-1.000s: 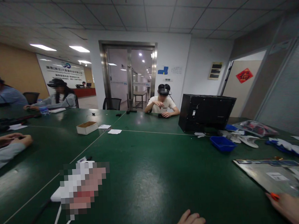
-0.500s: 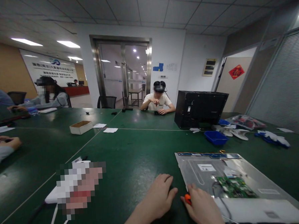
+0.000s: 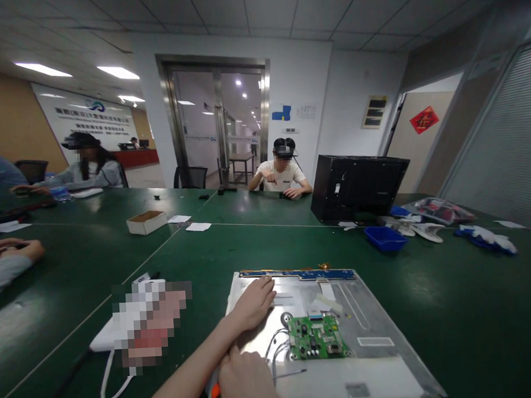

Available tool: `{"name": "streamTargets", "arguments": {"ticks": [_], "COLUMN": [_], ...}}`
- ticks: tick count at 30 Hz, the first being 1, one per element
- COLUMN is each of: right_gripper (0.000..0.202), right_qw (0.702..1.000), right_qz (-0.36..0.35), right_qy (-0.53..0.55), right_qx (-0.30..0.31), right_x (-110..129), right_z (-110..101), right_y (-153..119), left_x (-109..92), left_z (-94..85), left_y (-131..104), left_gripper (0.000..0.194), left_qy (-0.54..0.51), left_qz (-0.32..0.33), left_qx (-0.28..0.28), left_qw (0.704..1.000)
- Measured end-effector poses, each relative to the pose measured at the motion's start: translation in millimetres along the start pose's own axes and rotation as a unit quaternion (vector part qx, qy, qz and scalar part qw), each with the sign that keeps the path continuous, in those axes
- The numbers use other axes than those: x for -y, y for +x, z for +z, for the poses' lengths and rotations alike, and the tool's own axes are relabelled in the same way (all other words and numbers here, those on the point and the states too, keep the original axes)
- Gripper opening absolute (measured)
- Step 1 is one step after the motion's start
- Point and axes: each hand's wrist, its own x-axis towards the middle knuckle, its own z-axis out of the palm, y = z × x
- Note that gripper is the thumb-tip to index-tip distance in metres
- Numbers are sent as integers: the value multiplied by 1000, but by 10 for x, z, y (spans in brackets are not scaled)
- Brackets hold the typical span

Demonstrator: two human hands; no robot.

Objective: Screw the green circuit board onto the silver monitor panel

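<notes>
A flat metal display panel (image 3: 378, 318) lies on the table before me, with a green circuit board (image 3: 317, 339) and grey wires at its middle. My left hand (image 3: 255, 300) rests on the panel's upper left part, fingers stretched out near the blue strip (image 3: 314, 275) along the far edge. Closer to me, my right hand (image 3: 246, 378) is closed around a screwdriver (image 3: 216, 394). Its orange handle shows left of the fist, and its thin shaft sticks out to the right over the panel. The palm side of both hands is hidden.
A white power strip (image 3: 104, 337) with a cable and a blurred item lies to the left. Farther off are a small open box (image 3: 146, 223), a black monitor (image 3: 360, 185), a blue tray (image 3: 385, 238) and gloves (image 3: 485, 239). Other people sit around the table.
The panel has shifted left and now lies in front of me. My left hand has come onto it from the bare tabletop. The right hand has moved left, still holding the orange-handled tool.
</notes>
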Motion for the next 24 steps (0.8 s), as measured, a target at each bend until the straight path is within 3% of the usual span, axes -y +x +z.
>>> {"name": "streamTargets", "arguments": {"ticks": [3, 6, 10, 13, 16, 18, 21, 24], "right_gripper": [66, 61, 55, 42, 42, 41, 44, 46], "right_qw": [999, 998, 998, 995, 985, 982, 981, 978], "right_qz": [-42, -49, -54, 48, 133, 154, 164, 179], "right_qy": [-8, -13, 23, 10, -23, -35, -33, -34], "right_qx": [-8, -26, -32, -86, -105, -100, -96, -105], "right_x": [46, -59, -555, -1100, -1592, -1812, -1949, -1922], "right_z": [-33, -207, -518, -620, -539, -422, -248, -145], "right_y": [-82, -298, -685, -948, -1145, -1240, -1321, -1332], "left_x": [68, 111, 182, 254, 326, 365, 392, 384], "left_z": [-32, -88, -157, -196, -217, -222, -226, -236], "left_y": [-103, -158, -185, -217, -258, -279, -287, -276], "left_gripper": [47, 48, 48, 47, 48, 49, 49, 48], "left_qy": [29, 48, 66, 81, 98, 112, 142, 177], "left_qz": [14, 19, 32, 42, 42, 40, 42, 43], "left_qx": [3, 5, 9, 9, 16, 20, 16, 14], "left_qw": [999, 999, 997, 996, 994, 993, 989, 983]}}
